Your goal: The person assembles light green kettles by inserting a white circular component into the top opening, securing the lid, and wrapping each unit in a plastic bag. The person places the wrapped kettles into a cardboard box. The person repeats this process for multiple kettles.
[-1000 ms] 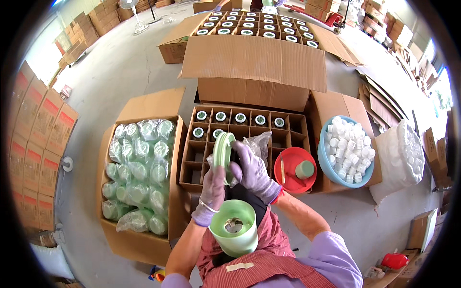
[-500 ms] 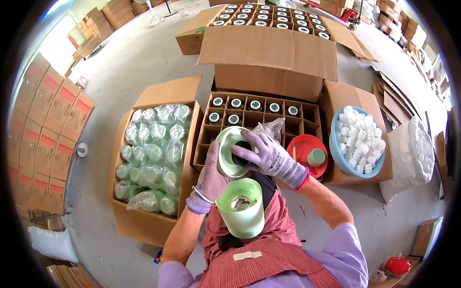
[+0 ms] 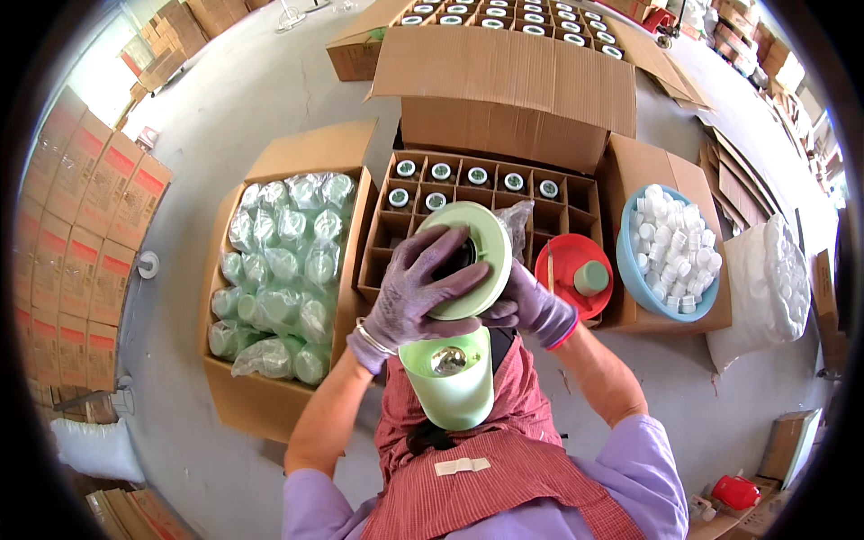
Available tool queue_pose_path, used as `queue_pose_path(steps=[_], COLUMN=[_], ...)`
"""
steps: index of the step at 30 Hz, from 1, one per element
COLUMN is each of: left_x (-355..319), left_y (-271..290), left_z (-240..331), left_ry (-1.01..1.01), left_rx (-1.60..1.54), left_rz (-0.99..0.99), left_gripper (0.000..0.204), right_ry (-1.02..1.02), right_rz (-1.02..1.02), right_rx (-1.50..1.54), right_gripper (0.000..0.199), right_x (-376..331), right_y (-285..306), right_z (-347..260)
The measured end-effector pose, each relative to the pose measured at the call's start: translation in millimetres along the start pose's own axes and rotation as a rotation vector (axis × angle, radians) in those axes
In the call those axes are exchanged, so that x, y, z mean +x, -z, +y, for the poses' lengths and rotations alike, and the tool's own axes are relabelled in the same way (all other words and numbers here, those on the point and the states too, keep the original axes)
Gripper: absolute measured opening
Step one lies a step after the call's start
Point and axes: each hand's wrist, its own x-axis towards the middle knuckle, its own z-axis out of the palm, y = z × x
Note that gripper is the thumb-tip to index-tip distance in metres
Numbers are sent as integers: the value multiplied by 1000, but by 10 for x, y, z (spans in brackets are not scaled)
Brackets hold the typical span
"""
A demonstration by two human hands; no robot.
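Observation:
A pale green round collar (image 3: 493, 261), with a dark opening in its middle, is tilted between my gloved hands. My left hand (image 3: 418, 292) spreads over its face, fingers at the dark opening. My right hand (image 3: 540, 306) grips the collar's right edge from behind, its fingertips partly hidden. Just below stands a pale green flask body (image 3: 457, 400) on my lap, its silvery inner liner (image 3: 449, 361) showing through the open top. Both hands wear greyish-purple gloves.
Ahead is a divided carton (image 3: 576, 193) with several white-capped items. At left, another carton (image 3: 261, 418) holds bagged green pieces (image 3: 283, 261). On the right are a red bowl (image 3: 562, 256) with a green cup (image 3: 591, 278) and a blue basin (image 3: 634, 270) of white caps (image 3: 670, 256).
The collar has been turned and shifted rightward. My left hand has moved from its outer edge onto its face; my right hand has left the dark opening for the right edge.

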Motion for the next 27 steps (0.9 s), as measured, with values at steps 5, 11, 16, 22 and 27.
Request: queue_pose_path(steps=[5, 11, 16, 22, 27], left_x=[-651, -812, -1039, -840, -1189], left_y=[72, 14, -86, -170, -469], left_z=[-31, 32, 92, 481, 312], left_ry=[192, 109, 161, 390, 814], left_rx=[-331, -375, -309, -167, -587], left_rz=[-223, -363, -393, -397, 250], left_gripper=[69, 63, 73, 65, 35], right_ry=[38, 289, 294, 86, 355], right_rz=[780, 460, 335, -1, -6], right_rx=[-867, -1136, -1435, -1107, -1561], right_gripper=[32, 38, 47, 46, 63], right_x=[-317, -198, -21, 147, -462], right_y=[332, 82, -67, 405, 131], right_z=[45, 352, 654, 524, 336])
